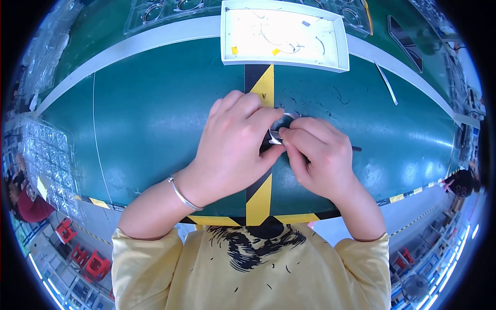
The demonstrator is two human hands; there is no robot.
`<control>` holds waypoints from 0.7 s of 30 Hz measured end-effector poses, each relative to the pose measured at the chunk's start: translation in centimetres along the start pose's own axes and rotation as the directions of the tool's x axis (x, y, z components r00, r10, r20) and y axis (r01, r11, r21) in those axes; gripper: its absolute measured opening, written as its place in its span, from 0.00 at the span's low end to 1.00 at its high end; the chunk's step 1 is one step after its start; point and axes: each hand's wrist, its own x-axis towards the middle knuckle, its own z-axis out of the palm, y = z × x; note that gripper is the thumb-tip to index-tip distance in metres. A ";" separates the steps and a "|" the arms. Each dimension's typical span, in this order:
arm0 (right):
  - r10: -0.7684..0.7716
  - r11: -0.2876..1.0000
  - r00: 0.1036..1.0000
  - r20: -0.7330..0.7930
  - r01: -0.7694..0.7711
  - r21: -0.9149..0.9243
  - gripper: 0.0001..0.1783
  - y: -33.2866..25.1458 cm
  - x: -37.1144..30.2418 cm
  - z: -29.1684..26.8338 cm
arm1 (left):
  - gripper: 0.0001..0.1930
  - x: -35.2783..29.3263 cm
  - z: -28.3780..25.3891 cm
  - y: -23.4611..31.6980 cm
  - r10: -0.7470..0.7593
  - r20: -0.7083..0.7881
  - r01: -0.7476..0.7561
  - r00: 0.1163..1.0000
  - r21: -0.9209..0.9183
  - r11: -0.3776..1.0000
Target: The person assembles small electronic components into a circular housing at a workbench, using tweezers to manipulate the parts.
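Note:
Between my two hands, over the striped tape, is a silver ring-shaped metal part that looks like a watch case (275, 138). My left hand (232, 135) grips its left side, with the thumb below and the index finger at the top. At its right side, the fingertips of my right hand (321, 154) are pinched together against the rim. Whether a smaller piece sits in that pinch is hidden. A short dark stick (356, 149) shows just beyond my right hand; I cannot tell if it is held or lies on the table.
A white box (285, 63) with thin scraps and yellow bits stands at the back. Behind it is a clear tray (155, 13) of ring-shaped parts. A white strip (386, 82) lies right, a flat dark panel (405, 44) beyond. Clear blister trays (49, 160) sit left. Dark shavings dot the green mat (155, 113).

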 end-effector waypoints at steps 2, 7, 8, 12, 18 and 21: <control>0.004 1.000 1.000 -0.030 -0.004 0.009 0.09 0.1 -0.2 0.1 | 0.25 -0.1 0.3 0.2 -0.044 -0.019 0.044 0.999 0.008 0.999; -0.029 0.997 0.999 0.025 0.027 0.069 0.09 0.9 0.0 -0.3 | 0.26 0.3 -0.2 0.2 -0.045 -0.004 0.044 0.999 -0.057 0.997; -0.030 0.997 0.999 0.028 0.027 0.071 0.09 0.9 0.0 -0.5 | 0.26 0.3 -0.3 0.0 -0.048 -0.004 0.048 0.999 -0.057 0.997; -0.041 0.997 0.995 0.094 0.035 0.072 0.09 1.1 0.0 -1.0 | 0.25 0.1 -0.1 -0.4 0.039 -0.006 -0.039 0.999 -0.059 0.997; -0.008 0.999 0.999 0.036 0.006 0.049 0.09 0.5 0.3 -0.2 | 0.25 0.3 -0.1 -0.6 0.021 0.002 -0.021 1.000 -0.078 0.997; -0.005 0.998 1.000 0.031 0.003 0.059 0.09 0.6 0.3 -0.3 | 0.25 0.3 -0.1 -0.5 0.013 -0.007 -0.013 1.000 -0.083 0.996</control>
